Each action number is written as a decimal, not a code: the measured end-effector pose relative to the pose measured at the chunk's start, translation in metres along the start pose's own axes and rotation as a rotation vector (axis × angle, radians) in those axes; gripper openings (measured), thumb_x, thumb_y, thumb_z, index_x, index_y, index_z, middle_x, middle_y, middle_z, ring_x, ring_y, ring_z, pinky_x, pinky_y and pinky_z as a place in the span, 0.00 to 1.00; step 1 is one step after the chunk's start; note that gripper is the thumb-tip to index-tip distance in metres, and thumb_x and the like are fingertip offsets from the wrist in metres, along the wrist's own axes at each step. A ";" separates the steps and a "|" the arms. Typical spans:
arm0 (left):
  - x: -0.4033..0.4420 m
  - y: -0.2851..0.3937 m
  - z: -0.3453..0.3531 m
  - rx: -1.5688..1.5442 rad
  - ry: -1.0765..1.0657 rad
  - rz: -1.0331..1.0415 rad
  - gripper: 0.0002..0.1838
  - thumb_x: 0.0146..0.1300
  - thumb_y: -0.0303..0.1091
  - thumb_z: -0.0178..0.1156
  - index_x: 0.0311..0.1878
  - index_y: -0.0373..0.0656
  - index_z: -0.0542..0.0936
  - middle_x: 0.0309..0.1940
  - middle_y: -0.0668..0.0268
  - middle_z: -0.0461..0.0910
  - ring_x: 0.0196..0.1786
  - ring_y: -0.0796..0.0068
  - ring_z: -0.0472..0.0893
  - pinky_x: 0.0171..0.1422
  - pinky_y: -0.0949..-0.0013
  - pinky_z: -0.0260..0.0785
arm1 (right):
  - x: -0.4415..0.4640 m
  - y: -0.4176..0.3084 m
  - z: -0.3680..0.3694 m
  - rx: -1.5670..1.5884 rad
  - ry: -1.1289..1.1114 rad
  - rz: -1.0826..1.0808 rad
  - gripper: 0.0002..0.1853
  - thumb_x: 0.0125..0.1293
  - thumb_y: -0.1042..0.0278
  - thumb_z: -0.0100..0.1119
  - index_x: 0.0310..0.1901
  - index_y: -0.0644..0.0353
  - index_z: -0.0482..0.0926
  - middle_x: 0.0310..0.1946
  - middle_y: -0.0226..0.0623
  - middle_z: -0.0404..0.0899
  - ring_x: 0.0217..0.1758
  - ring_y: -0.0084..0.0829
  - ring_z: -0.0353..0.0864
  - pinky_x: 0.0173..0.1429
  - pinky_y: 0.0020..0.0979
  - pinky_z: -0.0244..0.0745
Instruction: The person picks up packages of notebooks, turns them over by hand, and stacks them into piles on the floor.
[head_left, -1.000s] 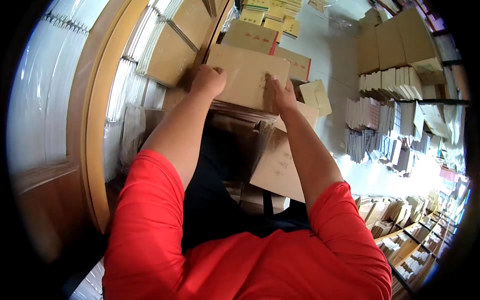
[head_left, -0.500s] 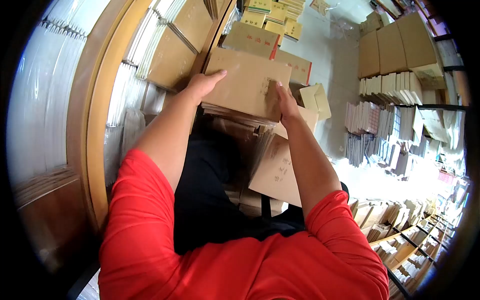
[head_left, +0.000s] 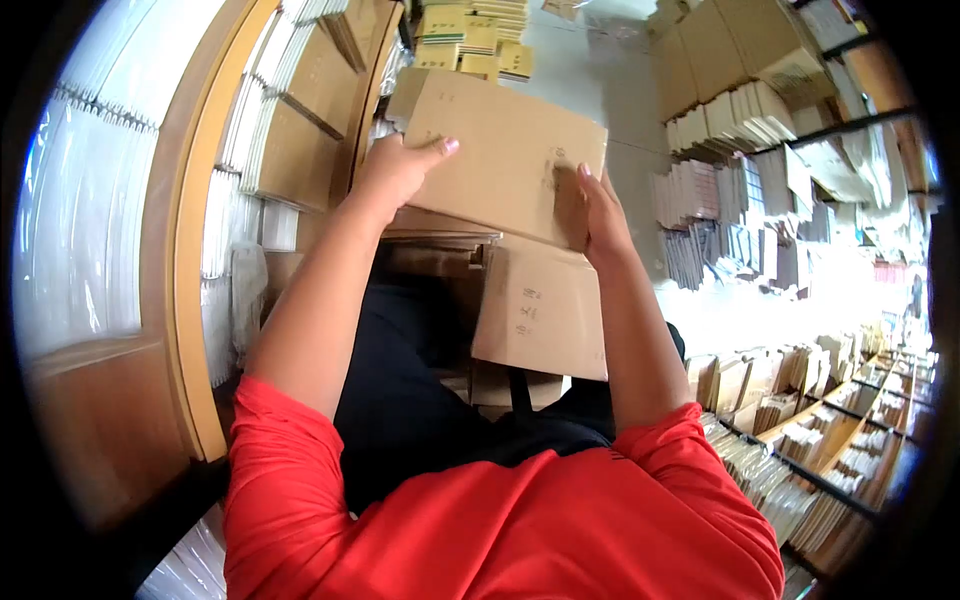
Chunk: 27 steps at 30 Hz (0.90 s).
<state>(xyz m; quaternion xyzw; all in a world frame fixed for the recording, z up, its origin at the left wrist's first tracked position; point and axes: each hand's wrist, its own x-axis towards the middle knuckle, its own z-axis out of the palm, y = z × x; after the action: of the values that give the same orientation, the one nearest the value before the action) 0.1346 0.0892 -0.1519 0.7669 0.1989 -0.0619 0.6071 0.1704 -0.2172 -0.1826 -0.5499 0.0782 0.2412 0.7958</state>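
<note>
Between my two hands is a brown kraft-cover notebook (head_left: 500, 155) with small printed characters toward its right end; I cannot tell whether it is one or a few together. My left hand (head_left: 392, 175) is closed on its left edge, thumb lying on top of the cover. On the opposite edge my right hand (head_left: 604, 222) grips with the thumb on top and the fingers hidden below. Underneath, the edges of other notebooks (head_left: 450, 239) show. Closer to my body lies another brown notebook stack (head_left: 545, 310) with printed characters.
A wooden shelf (head_left: 190, 250) with plastic-wrapped stacks stands at the left. Yellow booklets (head_left: 440, 55) lie on the floor ahead. Brown cartons (head_left: 735, 50) and racks of notebooks fill the right side, with another shelf (head_left: 825, 430) at the lower right.
The notebook in my hands has lifted off the stack, tilted and shifted slightly right, showing more of its cover. My view has turned, so the surroundings sit further left.
</note>
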 end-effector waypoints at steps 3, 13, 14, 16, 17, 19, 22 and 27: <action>-0.048 0.019 0.036 -0.093 -0.120 0.038 0.22 0.67 0.42 0.73 0.54 0.32 0.85 0.43 0.58 0.89 0.44 0.69 0.86 0.51 0.63 0.77 | -0.071 -0.020 -0.023 -0.018 0.056 -0.029 0.39 0.79 0.55 0.60 0.84 0.53 0.53 0.78 0.39 0.64 0.80 0.35 0.63 0.79 0.38 0.63; -0.204 -0.053 0.139 -0.201 -0.227 -0.231 0.27 0.74 0.39 0.66 0.68 0.31 0.74 0.60 0.54 0.82 0.62 0.67 0.82 0.68 0.61 0.74 | -0.224 0.010 -0.093 -0.221 0.173 -0.073 0.38 0.76 0.61 0.64 0.81 0.60 0.59 0.73 0.42 0.71 0.77 0.36 0.67 0.78 0.36 0.62; -0.207 -0.061 0.142 -0.154 -0.205 -0.272 0.27 0.73 0.39 0.66 0.67 0.30 0.74 0.60 0.54 0.83 0.62 0.66 0.82 0.68 0.61 0.74 | -0.225 0.022 -0.098 -0.243 0.153 -0.077 0.37 0.77 0.61 0.63 0.80 0.59 0.59 0.72 0.42 0.71 0.76 0.35 0.67 0.78 0.36 0.62; -0.186 -0.106 0.154 0.013 -0.239 -0.139 0.30 0.73 0.39 0.66 0.70 0.29 0.71 0.62 0.52 0.81 0.64 0.65 0.81 0.68 0.61 0.74 | -0.221 0.058 -0.117 -0.308 0.188 -0.098 0.38 0.75 0.61 0.66 0.79 0.61 0.60 0.68 0.42 0.74 0.72 0.34 0.71 0.75 0.35 0.66; -0.182 -0.114 0.156 0.077 -0.207 -0.082 0.32 0.73 0.38 0.66 0.71 0.29 0.68 0.64 0.51 0.79 0.64 0.65 0.80 0.69 0.61 0.73 | -0.219 0.075 -0.121 -0.393 0.251 -0.078 0.38 0.74 0.61 0.67 0.79 0.61 0.59 0.69 0.42 0.73 0.72 0.34 0.71 0.75 0.36 0.67; -0.179 -0.119 0.164 0.186 -0.094 0.020 0.38 0.72 0.38 0.66 0.75 0.27 0.60 0.66 0.49 0.77 0.66 0.64 0.79 0.69 0.61 0.73 | -0.214 0.089 -0.127 -0.402 0.282 -0.128 0.41 0.72 0.59 0.69 0.79 0.61 0.58 0.68 0.43 0.73 0.70 0.34 0.73 0.73 0.37 0.69; -0.182 -0.111 0.159 0.127 -0.167 -0.040 0.54 0.70 0.41 0.67 0.80 0.23 0.40 0.70 0.42 0.70 0.70 0.58 0.76 0.72 0.61 0.71 | -0.203 0.094 -0.140 -0.414 0.223 -0.162 0.41 0.72 0.61 0.69 0.79 0.60 0.58 0.67 0.42 0.74 0.69 0.34 0.74 0.71 0.36 0.71; -0.178 -0.107 0.153 0.026 -0.214 -0.157 0.59 0.67 0.46 0.69 0.81 0.21 0.39 0.74 0.36 0.66 0.73 0.51 0.74 0.73 0.61 0.70 | -0.207 0.097 -0.142 -0.323 0.163 -0.193 0.39 0.74 0.64 0.67 0.79 0.56 0.58 0.67 0.40 0.73 0.69 0.33 0.74 0.71 0.36 0.71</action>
<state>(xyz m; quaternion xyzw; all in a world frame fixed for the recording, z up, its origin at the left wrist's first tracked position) -0.0460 -0.0781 -0.2283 0.7458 0.1917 -0.1931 0.6081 -0.0358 -0.3812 -0.2374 -0.6931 0.0497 0.1278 0.7077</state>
